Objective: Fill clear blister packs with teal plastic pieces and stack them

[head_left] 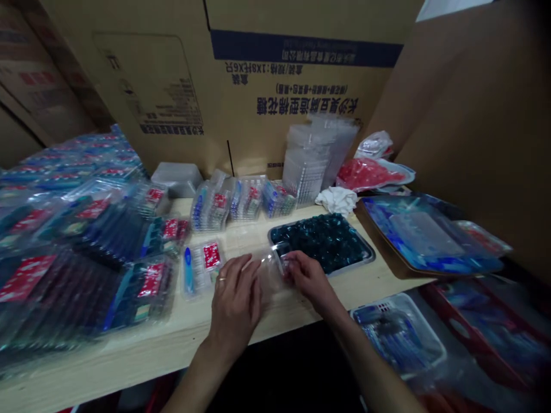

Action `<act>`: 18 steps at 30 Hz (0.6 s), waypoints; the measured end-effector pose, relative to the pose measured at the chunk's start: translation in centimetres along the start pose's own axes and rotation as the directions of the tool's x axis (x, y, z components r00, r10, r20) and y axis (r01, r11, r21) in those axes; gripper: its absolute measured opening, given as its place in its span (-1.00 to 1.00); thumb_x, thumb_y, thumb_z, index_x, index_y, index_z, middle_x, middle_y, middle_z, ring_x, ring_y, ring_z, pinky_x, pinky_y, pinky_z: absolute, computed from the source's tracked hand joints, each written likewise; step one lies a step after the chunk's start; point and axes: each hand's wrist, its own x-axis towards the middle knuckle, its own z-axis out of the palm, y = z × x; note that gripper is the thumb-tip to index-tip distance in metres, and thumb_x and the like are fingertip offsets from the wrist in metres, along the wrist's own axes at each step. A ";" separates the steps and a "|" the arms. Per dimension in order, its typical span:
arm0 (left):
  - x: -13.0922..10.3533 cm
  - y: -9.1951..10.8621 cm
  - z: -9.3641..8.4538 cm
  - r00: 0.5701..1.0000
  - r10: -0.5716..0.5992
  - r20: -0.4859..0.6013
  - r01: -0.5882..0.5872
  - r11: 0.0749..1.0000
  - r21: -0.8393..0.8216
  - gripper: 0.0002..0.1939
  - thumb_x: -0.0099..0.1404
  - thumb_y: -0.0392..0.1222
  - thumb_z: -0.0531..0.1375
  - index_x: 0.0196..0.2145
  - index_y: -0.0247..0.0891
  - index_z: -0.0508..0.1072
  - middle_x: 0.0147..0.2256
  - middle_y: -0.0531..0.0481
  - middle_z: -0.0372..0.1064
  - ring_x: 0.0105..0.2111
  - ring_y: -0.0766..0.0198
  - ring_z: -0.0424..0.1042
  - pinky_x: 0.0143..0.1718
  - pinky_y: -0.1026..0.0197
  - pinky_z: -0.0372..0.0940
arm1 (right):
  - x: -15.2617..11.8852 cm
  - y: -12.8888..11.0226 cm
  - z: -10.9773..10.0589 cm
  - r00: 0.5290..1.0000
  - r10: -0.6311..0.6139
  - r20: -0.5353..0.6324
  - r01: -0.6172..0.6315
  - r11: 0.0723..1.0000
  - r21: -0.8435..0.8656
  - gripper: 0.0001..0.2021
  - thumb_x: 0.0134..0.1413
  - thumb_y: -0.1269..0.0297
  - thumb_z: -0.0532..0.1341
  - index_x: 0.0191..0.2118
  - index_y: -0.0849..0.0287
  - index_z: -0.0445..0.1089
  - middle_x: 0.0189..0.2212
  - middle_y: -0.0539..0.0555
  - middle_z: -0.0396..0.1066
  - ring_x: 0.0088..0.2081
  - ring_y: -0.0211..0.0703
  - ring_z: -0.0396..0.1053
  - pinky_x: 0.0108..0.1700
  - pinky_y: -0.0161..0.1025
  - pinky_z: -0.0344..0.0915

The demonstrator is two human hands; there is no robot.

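Note:
Between my two hands is a clear plastic box (pixel 271 274), partly hidden by my fingers. My left hand (pixel 235 295), with a ring on one finger, curls loosely against the box's left side. On the opposite side, the fingers of my right hand (pixel 305 276) pinch together at the rim; anything small inside the pinch cannot be made out. Just beyond my right hand lies a shallow tray (pixel 372 255) heaped with dark teal, shiny pieces (pixel 321 238). Left of my left hand rests a filled clear pack (pixel 200 269) with a blue pen-like tool and a red patterned card.
Rows of filled packs (pixel 99 229) cover the table's left side. Upright packs (pixel 247 201) and stacked clear trays (pixel 303 172) stand before a large carton (pixel 258 74). Right are crumpled tissue (pixel 337 201), a red-filled bag (pixel 370 174), an open carton (pixel 383 246) and a white bin (pixel 439 350).

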 end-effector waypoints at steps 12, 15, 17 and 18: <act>-5.6 -2.2 6.2 0.946 -0.299 0.129 0.270 0.941 0.205 -0.69 0.35 -0.13 0.11 -0.04 -0.32 0.47 0.05 -0.37 0.22 -0.02 -0.10 0.33 -0.02 -0.21 0.31 | 0.2 -1.4 -2.1 0.976 -0.217 -0.011 0.097 0.481 -0.871 -0.58 0.18 0.50 0.03 0.14 0.23 0.29 -0.01 0.27 0.33 -0.02 0.08 0.26 0.00 -0.07 0.20; -4.7 -1.8 6.9 0.944 -0.317 0.093 0.290 0.929 0.229 -0.71 0.36 -0.14 0.10 -0.11 -0.35 0.50 0.03 -0.40 0.25 -0.01 -0.15 0.31 -0.06 -0.22 0.29 | 2.3 -1.4 -4.2 0.976 -0.193 -0.100 -0.032 0.330 -0.944 -0.61 0.09 0.54 0.07 0.04 0.20 0.34 -0.02 0.29 0.28 -0.04 0.13 0.26 -0.07 -0.05 0.20; -3.1 -1.5 7.2 0.941 -0.332 0.063 0.312 0.925 0.218 -0.71 0.36 -0.13 0.10 -0.09 -0.35 0.49 0.05 -0.40 0.25 0.03 -0.17 0.29 -0.06 -0.21 0.28 | 3.3 -0.8 -5.5 0.979 -0.173 -0.105 -0.051 0.294 -0.954 -0.68 0.08 0.53 0.09 -0.04 0.23 0.36 -0.06 0.30 0.29 -0.07 0.12 0.29 -0.09 -0.07 0.20; -2.1 -1.4 7.3 0.945 -0.323 0.047 0.307 0.930 0.204 -0.70 0.37 -0.13 0.10 -0.07 -0.34 0.48 0.07 -0.39 0.24 0.05 -0.17 0.27 -0.04 -0.20 0.27 | 3.6 -0.3 -6.0 0.978 -0.177 -0.107 -0.047 0.312 -0.949 -0.72 0.09 0.52 0.08 -0.06 0.25 0.35 -0.09 0.29 0.31 -0.09 0.09 0.31 -0.10 -0.10 0.21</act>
